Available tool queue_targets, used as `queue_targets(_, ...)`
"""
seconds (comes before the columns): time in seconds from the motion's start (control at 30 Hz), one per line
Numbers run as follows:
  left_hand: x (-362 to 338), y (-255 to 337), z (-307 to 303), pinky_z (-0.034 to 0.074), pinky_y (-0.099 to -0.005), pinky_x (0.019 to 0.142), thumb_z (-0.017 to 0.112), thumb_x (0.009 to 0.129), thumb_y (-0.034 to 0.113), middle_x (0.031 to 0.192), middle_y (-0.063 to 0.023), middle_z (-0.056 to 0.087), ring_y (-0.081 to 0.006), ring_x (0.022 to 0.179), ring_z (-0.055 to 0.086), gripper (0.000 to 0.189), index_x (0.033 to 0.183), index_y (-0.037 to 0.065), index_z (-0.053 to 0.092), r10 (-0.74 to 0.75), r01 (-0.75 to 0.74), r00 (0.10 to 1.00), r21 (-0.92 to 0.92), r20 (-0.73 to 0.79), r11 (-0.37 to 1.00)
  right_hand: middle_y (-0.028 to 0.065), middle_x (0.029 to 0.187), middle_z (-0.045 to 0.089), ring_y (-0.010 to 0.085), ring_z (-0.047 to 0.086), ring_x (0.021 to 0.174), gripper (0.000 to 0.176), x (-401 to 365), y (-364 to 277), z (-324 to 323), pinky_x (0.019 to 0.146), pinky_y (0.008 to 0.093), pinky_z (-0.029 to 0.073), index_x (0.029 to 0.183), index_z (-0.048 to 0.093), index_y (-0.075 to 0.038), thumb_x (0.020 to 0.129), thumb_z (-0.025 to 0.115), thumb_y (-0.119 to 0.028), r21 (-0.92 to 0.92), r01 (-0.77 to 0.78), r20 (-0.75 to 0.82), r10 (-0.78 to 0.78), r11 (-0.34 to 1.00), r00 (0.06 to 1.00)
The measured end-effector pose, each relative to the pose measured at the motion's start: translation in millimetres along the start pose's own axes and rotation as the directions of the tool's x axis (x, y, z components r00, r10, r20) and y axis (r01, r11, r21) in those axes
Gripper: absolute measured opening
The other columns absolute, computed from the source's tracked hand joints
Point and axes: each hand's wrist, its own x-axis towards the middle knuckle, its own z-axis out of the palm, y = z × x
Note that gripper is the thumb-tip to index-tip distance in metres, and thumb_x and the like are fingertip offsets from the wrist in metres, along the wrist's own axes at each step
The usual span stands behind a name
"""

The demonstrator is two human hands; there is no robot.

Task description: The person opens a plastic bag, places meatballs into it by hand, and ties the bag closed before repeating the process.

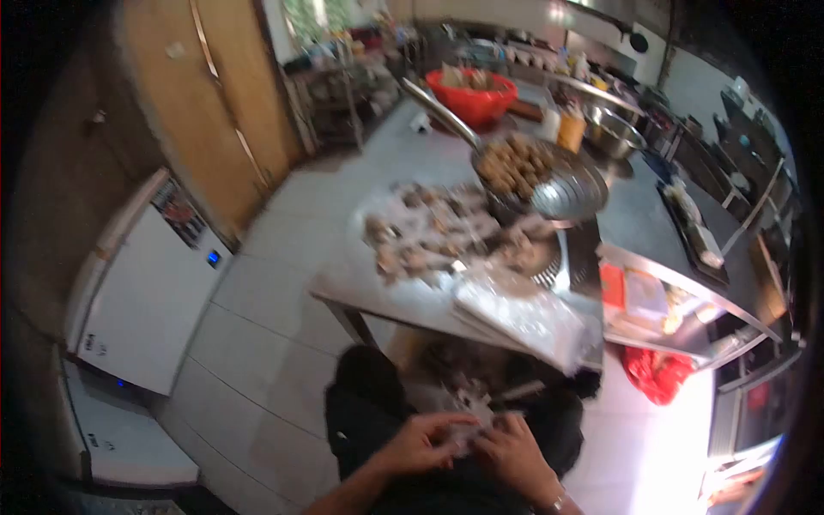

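Note:
Over my lap, my left hand point(431, 441) and my right hand point(513, 448) are close together with fingers curled in. Between them is a small, whitish, see-through piece that looks like a plastic bag point(466, 436), blurred, each hand gripping one side of it. In front of me, a stack of clear plastic bags point(525, 314) lies at the near edge of the metal table point(403, 296). Several small clear bags with brownish contents point(422, 230) are spread to its left. Behind the stack, a long-handled pan holds brown chunks point(513, 165), with a perforated metal skimmer point(569, 196) on its right side.
A red basin point(474, 105) stands farther back on the table, near an orange bottle point(571, 130) and a steel bowl point(614, 136). A shelf point(657, 330) with plastic containers and a red bag point(657, 375) are on the right. White freezers point(146, 292) stand at left.

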Motion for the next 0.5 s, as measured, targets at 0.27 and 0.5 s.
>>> queue_targets(0.27,26,-52,-9,0.019,-0.0511,0.123,0.083,0.084,0.047,0.162,-0.0148,0.037,-0.0294,0.149,0.030,0.101,0.161,0.010,0.029,0.392,-0.484,0.875,0.532,0.284,0.695,-0.0030,0.092,0.075,0.0248,0.067,0.098,0.027,-13,-2,-5,0.085,0.0420,0.047,0.088,0.071,-0.017,0.067,0.087,-0.021,0.104,0.187,-0.490,-0.114,0.977,0.864)
queue_targets(0.5,23,-28,9,0.051,-0.0334,0.068,0.072,0.096,0.041,0.097,-0.0066,0.066,-0.0158,0.079,0.062,0.050,0.127,0.003,0.061,0.033,-0.173,0.888,0.268,0.460,0.948,0.0006,0.086,0.073,0.0247,0.071,0.081,0.032,-17,21,30,0.072,0.0395,0.052,0.081,0.065,-0.015,0.064,0.091,-0.019,0.304,0.390,-0.598,-0.144,0.869,0.788)
